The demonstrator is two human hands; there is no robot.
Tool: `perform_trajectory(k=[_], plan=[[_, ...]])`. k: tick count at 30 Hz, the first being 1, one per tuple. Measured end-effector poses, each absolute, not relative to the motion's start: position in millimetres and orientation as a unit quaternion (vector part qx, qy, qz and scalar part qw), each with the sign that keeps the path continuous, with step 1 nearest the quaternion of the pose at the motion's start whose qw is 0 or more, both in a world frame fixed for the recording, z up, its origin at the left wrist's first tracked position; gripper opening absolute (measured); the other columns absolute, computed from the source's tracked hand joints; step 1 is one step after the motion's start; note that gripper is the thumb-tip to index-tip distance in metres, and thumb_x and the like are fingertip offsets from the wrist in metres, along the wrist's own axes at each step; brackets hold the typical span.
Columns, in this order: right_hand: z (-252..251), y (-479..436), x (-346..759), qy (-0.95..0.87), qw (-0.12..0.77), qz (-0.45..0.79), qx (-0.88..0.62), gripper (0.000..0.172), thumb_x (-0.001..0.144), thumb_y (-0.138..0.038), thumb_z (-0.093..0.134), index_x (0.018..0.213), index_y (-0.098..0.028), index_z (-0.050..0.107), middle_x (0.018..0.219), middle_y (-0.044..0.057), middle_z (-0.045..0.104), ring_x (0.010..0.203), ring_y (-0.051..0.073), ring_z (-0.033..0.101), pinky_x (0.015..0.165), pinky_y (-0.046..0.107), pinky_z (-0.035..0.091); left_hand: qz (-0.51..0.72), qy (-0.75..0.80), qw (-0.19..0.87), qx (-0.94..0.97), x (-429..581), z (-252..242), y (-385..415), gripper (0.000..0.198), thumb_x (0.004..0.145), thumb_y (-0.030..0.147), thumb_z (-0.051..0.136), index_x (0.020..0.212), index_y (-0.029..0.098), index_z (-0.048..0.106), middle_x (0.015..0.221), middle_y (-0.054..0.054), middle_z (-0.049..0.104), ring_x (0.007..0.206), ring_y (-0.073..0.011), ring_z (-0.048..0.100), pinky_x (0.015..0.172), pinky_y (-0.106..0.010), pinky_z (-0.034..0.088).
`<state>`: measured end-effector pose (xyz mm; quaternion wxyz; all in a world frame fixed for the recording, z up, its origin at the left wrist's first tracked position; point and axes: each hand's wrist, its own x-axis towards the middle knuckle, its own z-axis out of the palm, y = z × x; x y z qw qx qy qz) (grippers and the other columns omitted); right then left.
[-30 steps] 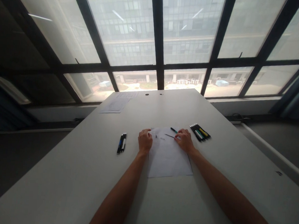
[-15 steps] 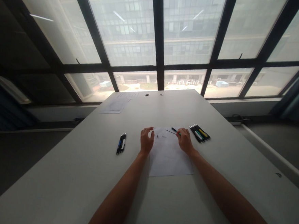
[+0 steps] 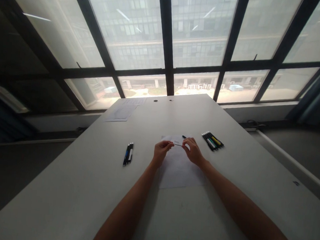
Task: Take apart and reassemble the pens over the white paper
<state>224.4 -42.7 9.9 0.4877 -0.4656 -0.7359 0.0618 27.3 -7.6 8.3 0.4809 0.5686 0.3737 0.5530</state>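
A thin dark pen refill (image 3: 177, 145) spans the gap between my two hands, over the upper part of a white sheet of paper (image 3: 182, 174). My left hand (image 3: 160, 152) pinches its left end with thumb and forefinger. At the other end, my right hand (image 3: 194, 151) grips it between thumb and fingertips. Just behind the right fingers, the dark tip of a pen part (image 3: 184, 137) shows; the hand hides the rest. A small greyish piece (image 3: 176, 141) lies on the paper beyond the refill, too small to make out clearly.
Left of the paper lie three pens (image 3: 128, 154) side by side. To the right is a row of several dark pens (image 3: 212, 141) with white, green and yellow parts. More printed sheets (image 3: 119, 112) rest at the table's far left, near the windows.
My left hand has moved right and closed on the refill's free end; before, its fingers were apart. My right hand has shifted slightly left and down, still holding the refill.
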Motion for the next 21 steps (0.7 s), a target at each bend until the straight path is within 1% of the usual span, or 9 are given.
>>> perform_trajectory(k=[3, 5, 8, 10, 12, 14, 15, 19, 21], plan=[[3.9, -34.5, 236.4, -0.681, 0.491, 0.016, -0.544, 0.018, 0.095, -0.026, 0.047, 0.095, -0.02, 0.063, 0.097, 0.008, 0.065, 0.098, 0.023, 0.055, 0.093, 0.038, 0.041, 0.578, 0.394, 0.456, 0.551, 25.1, 4.9, -2.6, 0.036, 0.072, 0.048, 0.074, 0.083, 0.014, 0.071, 0.073, -0.005, 0.07, 0.056, -0.0096, 0.053, 0.054, -0.023, 0.043], [-1.0, -28.6, 245.4, -0.647, 0.476, -0.017, -0.596, 0.018, 0.091, -0.023, 0.051, 0.1, -0.018, 0.066, 0.1, 0.01, 0.065, 0.099, 0.025, 0.055, 0.094, 0.039, 0.04, 0.6, 0.407, 0.441, 0.53, 23.1, 3.4, 1.1, 0.037, 0.073, 0.049, 0.073, 0.084, 0.014, 0.071, 0.075, -0.006, 0.071, 0.057, -0.0097, 0.054, 0.054, -0.023, 0.043], [-3.6, -24.6, 252.3, -0.62, 0.458, -0.036, -0.636, 0.018, 0.089, -0.024, 0.055, 0.097, -0.016, 0.069, 0.098, 0.011, 0.066, 0.097, 0.026, 0.055, 0.093, 0.04, 0.04, 0.625, 0.419, 0.428, 0.501, 21.0, 3.0, 3.8, 0.037, 0.075, 0.049, 0.071, 0.086, 0.014, 0.07, 0.079, -0.007, 0.072, 0.057, -0.01, 0.056, 0.053, -0.023, 0.044], [0.0, -26.7, 249.7, -0.633, 0.465, -0.031, -0.618, 0.019, 0.091, -0.026, 0.054, 0.098, -0.017, 0.07, 0.098, 0.011, 0.067, 0.098, 0.026, 0.056, 0.094, 0.039, 0.04, 0.629, 0.417, 0.423, 0.501, 20.9, 4.2, 2.7, 0.035, 0.075, 0.046, 0.072, 0.088, 0.014, 0.071, 0.08, -0.008, 0.073, 0.059, -0.0109, 0.058, 0.055, -0.023, 0.045], [6.1, -31.5, 242.4, -0.667, 0.475, -0.015, -0.574, 0.023, 0.093, -0.029, 0.052, 0.106, -0.019, 0.069, 0.105, 0.01, 0.068, 0.102, 0.025, 0.057, 0.095, 0.039, 0.039, 0.618, 0.409, 0.418, 0.526, 22.1, 6.2, -0.6, 0.032, 0.074, 0.043, 0.074, 0.089, 0.014, 0.072, 0.08, -0.008, 0.073, 0.063, -0.0125, 0.061, 0.058, -0.024, 0.048], [11.8, -36.8, 233.7, -0.71, 0.462, 0.004, -0.531, 0.026, 0.095, -0.031, 0.052, 0.114, -0.022, 0.066, 0.112, 0.009, 0.067, 0.107, 0.024, 0.057, 0.097, 0.039, 0.039, 0.591, 0.403, 0.406, 0.569, 24.2, 8.8, -5.3, 0.03, 0.073, 0.041, 0.076, 0.088, 0.015, 0.074, 0.08, -0.008, 0.074, 0.066, -0.0143, 0.063, 0.061, -0.026, 0.05], [13.7, -38.9, 229.8, -0.732, 0.452, 0.014, -0.51, 0.026, 0.095, -0.032, 0.053, 0.115, -0.023, 0.066, 0.113, 0.009, 0.067, 0.108, 0.024, 0.057, 0.096, 0.039, 0.039, 0.574, 0.402, 0.397, 0.592, 25.4, 10.3, -7.9, 0.029, 0.073, 0.04, 0.076, 0.087, 0.016, 0.075, 0.081, -0.007, 0.074, 0.067, -0.015, 0.064, 0.062, -0.026, 0.05], [13.8, -41.8, 221.5, -0.79, 0.41, 0.055, -0.452, 0.018, 0.094, -0.032, 0.055, 0.101, -0.025, 0.07, 0.094, 0.005, 0.071, 0.095, 0.021, 0.062, 0.09, 0.036, 0.042, 0.529, 0.408, 0.37, 0.646, 28.1, 19.2, -16.4, 0.026, 0.073, 0.04, 0.076, 0.084, 0.017, 0.077, 0.079, -0.007, 0.075, 0.065, -0.0158, 0.064, 0.06, -0.027, 0.049], [11.4, -40.5, 222.2, -0.789, 0.406, 0.06, -0.457, 0.019, 0.095, -0.033, 0.054, 0.094, -0.025, 0.071, 0.087, 0.004, 0.071, 0.089, 0.02, 0.063, 0.087, 0.035, 0.042, 0.516, 0.402, 0.368, 0.661, 26.6, 25.7, -16.5, 0.025, 0.072, 0.039, 0.077, 0.084, 0.016, 0.077, 0.08, -0.007, 0.075, 0.066, -0.0164, 0.064, 0.061, -0.027, 0.05]])
